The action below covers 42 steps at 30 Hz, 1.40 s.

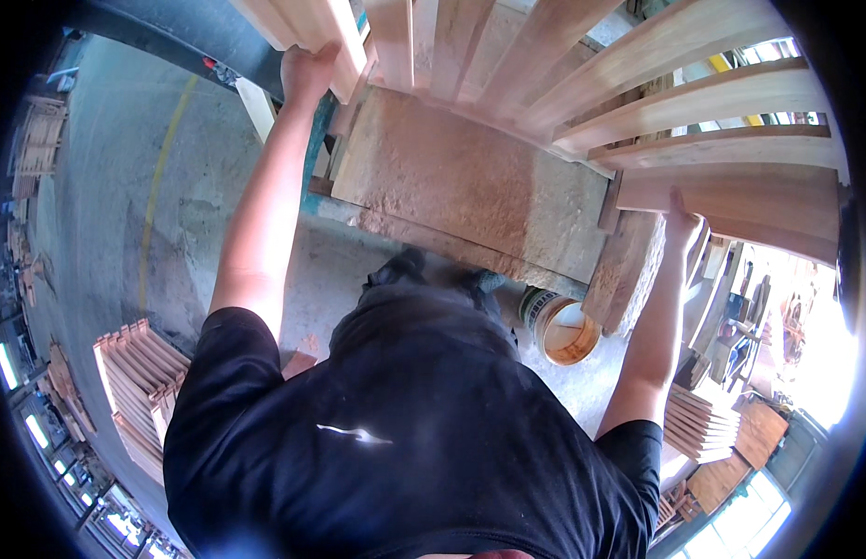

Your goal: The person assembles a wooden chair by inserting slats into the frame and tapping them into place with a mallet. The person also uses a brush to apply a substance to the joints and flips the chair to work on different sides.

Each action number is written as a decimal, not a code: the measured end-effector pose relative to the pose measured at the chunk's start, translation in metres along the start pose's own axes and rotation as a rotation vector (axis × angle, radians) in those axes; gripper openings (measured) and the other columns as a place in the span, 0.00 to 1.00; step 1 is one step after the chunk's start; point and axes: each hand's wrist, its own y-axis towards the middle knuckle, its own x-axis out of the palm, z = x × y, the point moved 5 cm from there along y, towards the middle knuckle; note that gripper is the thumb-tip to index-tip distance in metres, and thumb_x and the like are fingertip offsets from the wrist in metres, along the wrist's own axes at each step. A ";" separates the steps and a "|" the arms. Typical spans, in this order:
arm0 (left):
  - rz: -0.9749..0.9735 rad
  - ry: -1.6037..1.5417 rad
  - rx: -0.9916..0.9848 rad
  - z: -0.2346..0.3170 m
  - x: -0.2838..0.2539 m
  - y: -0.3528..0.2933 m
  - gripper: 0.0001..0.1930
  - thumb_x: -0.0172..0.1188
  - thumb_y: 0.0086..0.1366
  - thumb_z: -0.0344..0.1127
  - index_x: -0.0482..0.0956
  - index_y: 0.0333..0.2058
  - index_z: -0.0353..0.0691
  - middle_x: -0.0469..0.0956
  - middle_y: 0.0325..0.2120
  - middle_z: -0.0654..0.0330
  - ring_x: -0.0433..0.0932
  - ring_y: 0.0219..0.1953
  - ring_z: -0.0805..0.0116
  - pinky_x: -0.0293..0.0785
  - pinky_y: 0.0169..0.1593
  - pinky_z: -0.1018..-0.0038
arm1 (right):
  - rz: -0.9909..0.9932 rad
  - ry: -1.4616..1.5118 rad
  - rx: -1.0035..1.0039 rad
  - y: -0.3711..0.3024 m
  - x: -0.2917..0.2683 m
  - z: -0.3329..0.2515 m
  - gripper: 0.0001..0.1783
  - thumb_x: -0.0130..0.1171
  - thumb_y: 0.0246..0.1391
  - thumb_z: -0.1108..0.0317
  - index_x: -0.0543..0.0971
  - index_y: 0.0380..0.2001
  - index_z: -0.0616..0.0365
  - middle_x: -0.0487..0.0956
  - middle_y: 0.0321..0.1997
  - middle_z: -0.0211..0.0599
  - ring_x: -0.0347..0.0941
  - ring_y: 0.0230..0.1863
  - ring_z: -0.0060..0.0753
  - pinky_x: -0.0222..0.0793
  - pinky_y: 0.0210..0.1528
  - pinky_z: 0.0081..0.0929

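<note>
A pale wooden slatted frame (649, 54), with several boards fanning out in the fisheye picture, spans the top of the head view. My left hand (310, 71) grips its thick left end piece, fingers mostly hidden behind the wood. At the other end, my right hand (680, 224) holds the wide right-hand board (731, 203), its thumb lying on the near face and the other fingers out of sight. Beneath the frame's near edge lies a dusty wooden board (470, 177) on a bench. Both arms are stretched well apart.
Below the bench edge an open bucket (569, 335) with brown-stained sides stands on the floor. Stacked slatted wood pieces are at the lower left (140, 382) and lower right (698, 421). A yellow line (163, 177) crosses the concrete floor at left.
</note>
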 end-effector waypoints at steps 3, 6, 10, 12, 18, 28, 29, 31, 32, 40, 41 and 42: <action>0.036 0.015 0.008 -0.024 0.001 0.008 0.25 0.70 0.57 0.47 0.82 0.40 0.26 0.84 0.36 0.41 0.84 0.41 0.46 0.79 0.45 0.60 | -0.009 -0.015 -0.053 -0.001 0.000 -0.008 0.27 0.71 0.54 0.49 0.85 0.44 0.64 0.86 0.45 0.46 0.83 0.48 0.36 0.74 0.54 0.36; 0.117 -0.024 0.038 -0.025 0.006 0.004 0.26 0.70 0.57 0.47 0.81 0.40 0.25 0.84 0.36 0.40 0.84 0.41 0.45 0.79 0.45 0.60 | 0.000 0.004 -0.109 -0.002 -0.001 -0.011 0.27 0.70 0.54 0.49 0.85 0.44 0.64 0.86 0.45 0.47 0.83 0.48 0.37 0.74 0.54 0.36; 0.110 0.013 0.062 -0.019 0.007 0.005 0.26 0.71 0.57 0.47 0.81 0.39 0.25 0.84 0.36 0.39 0.84 0.42 0.45 0.78 0.46 0.60 | 0.001 -0.021 -0.042 -0.003 -0.002 -0.009 0.25 0.69 0.55 0.50 0.86 0.43 0.63 0.86 0.44 0.46 0.83 0.48 0.38 0.73 0.54 0.36; 0.103 0.037 0.029 -0.016 0.005 0.003 0.25 0.70 0.57 0.47 0.82 0.39 0.25 0.84 0.36 0.40 0.84 0.42 0.44 0.78 0.46 0.59 | -0.007 -0.006 -0.021 -0.006 -0.002 -0.013 0.25 0.69 0.55 0.51 0.86 0.43 0.63 0.86 0.44 0.46 0.83 0.48 0.38 0.73 0.54 0.36; 0.091 0.087 0.004 -0.012 0.005 0.002 0.18 0.71 0.61 0.37 0.83 0.43 0.28 0.86 0.40 0.47 0.85 0.43 0.58 0.77 0.48 0.67 | -0.052 -0.064 -0.011 0.001 -0.001 0.001 0.26 0.67 0.55 0.50 0.85 0.43 0.65 0.86 0.44 0.45 0.83 0.48 0.39 0.73 0.53 0.35; 0.124 0.016 0.039 -0.013 0.004 0.001 0.23 0.69 0.59 0.46 0.84 0.39 0.27 0.84 0.36 0.40 0.84 0.43 0.44 0.78 0.46 0.59 | -0.018 -0.134 -0.045 -0.004 0.000 -0.010 0.27 0.66 0.55 0.49 0.84 0.46 0.64 0.86 0.47 0.46 0.82 0.50 0.42 0.72 0.54 0.36; 0.124 0.002 0.031 -0.012 0.003 0.000 0.23 0.69 0.59 0.46 0.84 0.39 0.27 0.84 0.36 0.40 0.84 0.43 0.44 0.78 0.46 0.59 | -0.018 -0.118 -0.058 -0.007 0.002 -0.016 0.28 0.66 0.55 0.48 0.85 0.45 0.64 0.86 0.46 0.46 0.83 0.49 0.42 0.72 0.54 0.36; 0.125 -0.008 0.031 -0.013 0.004 0.001 0.22 0.69 0.59 0.46 0.84 0.39 0.27 0.84 0.36 0.41 0.84 0.43 0.45 0.78 0.46 0.59 | -0.012 -0.090 -0.081 -0.009 0.000 -0.017 0.28 0.65 0.55 0.46 0.85 0.43 0.63 0.86 0.45 0.46 0.83 0.48 0.43 0.72 0.53 0.36; 0.130 0.000 0.039 -0.014 0.004 0.002 0.22 0.69 0.59 0.46 0.84 0.39 0.27 0.84 0.36 0.41 0.84 0.43 0.45 0.78 0.46 0.59 | -0.028 -0.105 -0.065 -0.009 0.000 -0.017 0.28 0.65 0.55 0.45 0.86 0.42 0.63 0.86 0.44 0.46 0.83 0.47 0.42 0.73 0.53 0.36; 0.119 0.012 0.056 -0.009 -0.003 0.000 0.21 0.69 0.59 0.46 0.84 0.41 0.30 0.85 0.37 0.43 0.83 0.44 0.45 0.78 0.47 0.60 | -0.055 -0.086 -0.132 -0.005 0.005 -0.015 0.28 0.64 0.56 0.43 0.86 0.37 0.63 0.87 0.34 0.45 0.85 0.41 0.40 0.75 0.48 0.37; 0.118 0.032 0.047 -0.011 -0.004 0.001 0.21 0.69 0.59 0.46 0.84 0.41 0.31 0.85 0.37 0.43 0.83 0.44 0.45 0.78 0.47 0.60 | -0.047 -0.104 -0.148 -0.003 0.007 -0.014 0.28 0.63 0.57 0.44 0.86 0.37 0.63 0.87 0.34 0.45 0.84 0.40 0.40 0.75 0.47 0.37; 0.099 0.040 0.044 -0.012 0.004 0.004 0.21 0.69 0.59 0.46 0.84 0.41 0.31 0.85 0.37 0.44 0.83 0.44 0.45 0.78 0.48 0.60 | -0.023 -0.129 -0.151 0.001 0.000 0.004 0.27 0.63 0.57 0.45 0.86 0.36 0.63 0.87 0.34 0.45 0.84 0.39 0.41 0.75 0.47 0.37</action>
